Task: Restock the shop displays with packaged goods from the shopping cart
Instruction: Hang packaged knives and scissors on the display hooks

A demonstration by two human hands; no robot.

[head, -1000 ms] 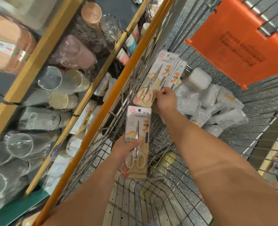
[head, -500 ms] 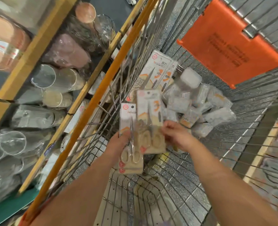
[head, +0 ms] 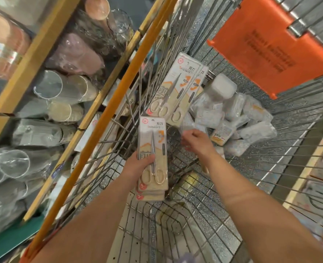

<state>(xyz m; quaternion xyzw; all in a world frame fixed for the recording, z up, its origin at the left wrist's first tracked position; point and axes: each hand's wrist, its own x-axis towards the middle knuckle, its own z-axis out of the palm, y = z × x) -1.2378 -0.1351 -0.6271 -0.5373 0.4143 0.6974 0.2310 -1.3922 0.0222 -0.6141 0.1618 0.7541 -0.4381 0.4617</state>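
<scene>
My left hand [head: 140, 165] grips a small stack of carded scissors packs [head: 153, 149], held upright over the wire shopping cart [head: 175, 215]. My right hand [head: 195, 142] hovers just right of that stack, empty, fingers loosely curled and blurred, reaching towards the cart's far end. More scissors packs [head: 177, 88] lean against the cart's left wall further in. A heap of small clear-wrapped white packages [head: 232, 114] lies in the cart's far corner.
Wooden-edged shelves [head: 33, 59] on the left hold wrapped glasses and cups lying on their sides. An orange plastic flap [head: 266, 52] hangs at the cart's far end. The cart's orange rail [head: 107, 103] runs between shelf and basket. Tiled floor shows on the right.
My right hand lifted a scissors pack from the leaning pile, laid it on the one in my left hand, then let go and moved back towards the pile.
</scene>
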